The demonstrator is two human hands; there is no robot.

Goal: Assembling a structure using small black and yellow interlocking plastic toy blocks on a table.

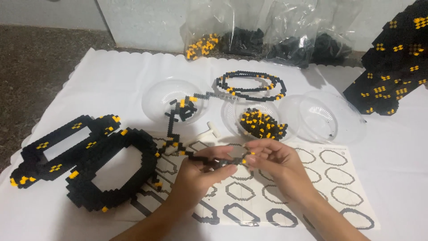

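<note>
Both hands, left hand [203, 167] and right hand [272, 163], pinch a thin black-and-yellow brick strip [214, 157] above the printed paper template [339, 178]; light, brittle, best gripped near joints.

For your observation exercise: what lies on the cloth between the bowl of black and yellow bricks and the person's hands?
In the head view, between the bowl and the hands, only a small white tool and the printed sheet's top edge.
</note>
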